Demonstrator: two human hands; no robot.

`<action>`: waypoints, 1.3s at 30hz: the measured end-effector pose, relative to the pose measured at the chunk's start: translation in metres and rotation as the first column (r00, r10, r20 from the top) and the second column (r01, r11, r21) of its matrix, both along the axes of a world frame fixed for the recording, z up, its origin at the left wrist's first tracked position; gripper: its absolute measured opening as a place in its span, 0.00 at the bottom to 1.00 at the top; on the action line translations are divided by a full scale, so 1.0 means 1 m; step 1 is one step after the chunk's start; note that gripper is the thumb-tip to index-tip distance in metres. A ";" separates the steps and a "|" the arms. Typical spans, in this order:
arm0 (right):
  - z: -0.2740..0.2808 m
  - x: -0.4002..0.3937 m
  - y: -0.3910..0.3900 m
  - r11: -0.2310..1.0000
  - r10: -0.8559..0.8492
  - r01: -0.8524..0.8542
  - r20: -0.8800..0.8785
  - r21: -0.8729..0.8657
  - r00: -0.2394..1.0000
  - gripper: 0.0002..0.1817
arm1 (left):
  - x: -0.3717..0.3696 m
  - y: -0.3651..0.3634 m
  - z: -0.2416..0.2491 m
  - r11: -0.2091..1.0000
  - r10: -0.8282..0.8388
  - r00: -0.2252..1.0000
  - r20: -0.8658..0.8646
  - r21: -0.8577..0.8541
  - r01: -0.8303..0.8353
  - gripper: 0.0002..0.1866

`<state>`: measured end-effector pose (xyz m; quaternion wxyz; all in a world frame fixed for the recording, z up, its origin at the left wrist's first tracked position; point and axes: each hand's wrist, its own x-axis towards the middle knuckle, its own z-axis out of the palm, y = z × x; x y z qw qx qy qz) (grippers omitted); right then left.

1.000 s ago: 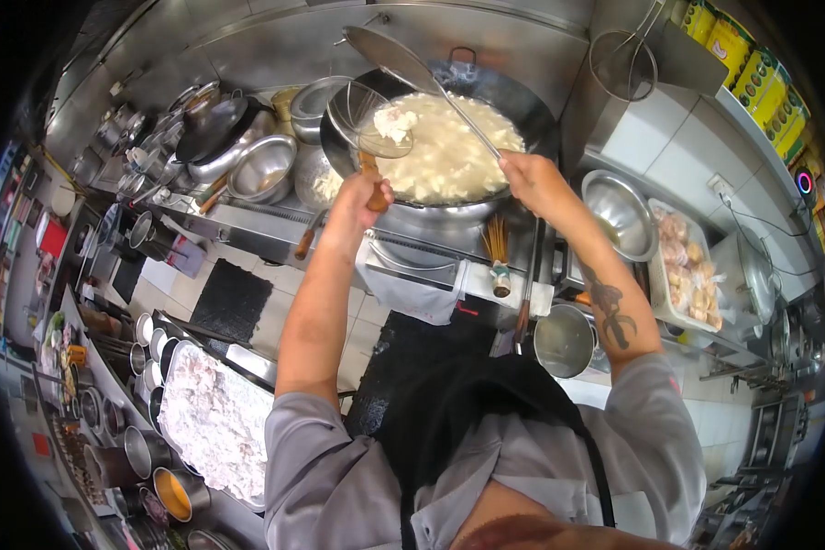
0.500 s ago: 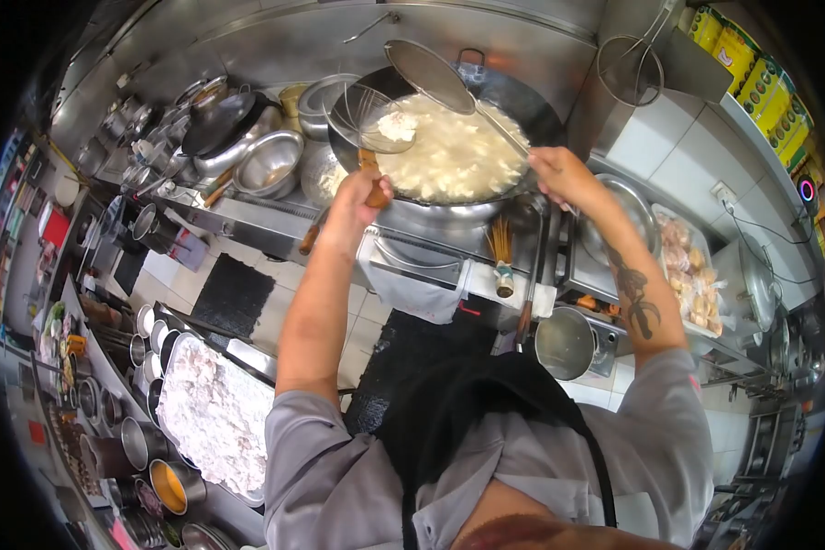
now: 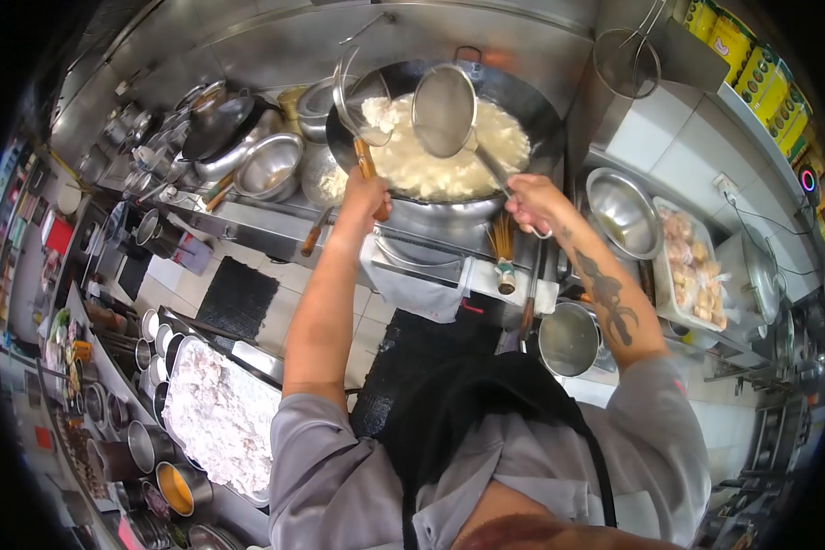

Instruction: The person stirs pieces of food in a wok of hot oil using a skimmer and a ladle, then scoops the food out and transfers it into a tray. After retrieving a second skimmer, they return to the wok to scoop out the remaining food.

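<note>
My left hand [image 3: 365, 197] is closed around the wooden handle of a wire strainer [image 3: 348, 92], raised and tilted over the left side of the wok. A clump of pale battered pieces [image 3: 381, 114] shows at that strainer. In my right hand [image 3: 535, 202] is the metal handle of a round fine-mesh skimmer [image 3: 444, 112], its disc held above the wok. Below both tools, a large black wok [image 3: 545, 115] holds bubbling, foamy oil [image 3: 449, 170] with many pale pieces frying in it.
Metal bowls [image 3: 269, 167] and pans crowd the counter left of the wok. A bamboo brush [image 3: 504, 252] stands at the front edge. On the right are a steel bowl [image 3: 623, 213] and a tub of bagged food [image 3: 686, 261]. A tray of white floured pieces [image 3: 215, 403] lies lower left.
The fine-mesh skimmer has swung down and turned its disc toward me as my right hand moved left and lower. My left hand's strainer has tipped more upright and shifted slightly left.
</note>
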<state>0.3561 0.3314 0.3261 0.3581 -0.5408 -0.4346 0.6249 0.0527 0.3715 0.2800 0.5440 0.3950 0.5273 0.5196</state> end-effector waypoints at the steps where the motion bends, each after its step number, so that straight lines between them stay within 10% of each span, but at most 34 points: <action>1: -0.012 0.002 0.012 0.998 0.025 -0.030 -0.093 -0.052 0.995 0.14 | -0.001 0.000 0.000 1.000 -0.017 1.000 -0.016 -0.001 0.017 0.13; 5: -0.036 0.004 0.030 0.973 0.022 -0.119 -0.437 -0.198 0.899 0.13 | 0.001 -0.001 -0.009 0.996 -0.001 0.946 -0.324 0.080 0.029 0.11; 12: -0.044 0.010 0.029 0.965 -0.051 -0.087 -0.500 -0.248 0.864 0.09 | -0.001 0.001 0.006 0.996 0.090 0.977 -0.192 0.017 -0.089 0.11; 16: -0.032 -0.009 0.011 1.000 -0.025 0.024 -0.143 -0.006 0.989 0.09 | -0.004 0.003 0.006 0.998 0.037 0.999 -0.039 -0.055 -0.039 0.10; 23: -0.023 -0.004 0.009 0.883 0.097 -0.271 0.417 0.383 0.904 0.11 | 0.008 0.010 0.000 0.984 -0.103 0.797 0.595 -0.056 0.170 0.07; 29: 0.021 0.020 -0.016 0.707 -0.091 -0.404 0.641 0.581 0.762 0.14 | 0.003 0.015 -0.011 0.975 -0.048 0.757 0.651 -0.134 0.177 0.09; 39: 0.040 0.009 -0.033 0.890 0.146 -0.330 0.487 0.316 0.861 0.16 | 0.001 0.012 -0.008 0.985 -0.084 0.781 0.619 -0.067 0.159 0.10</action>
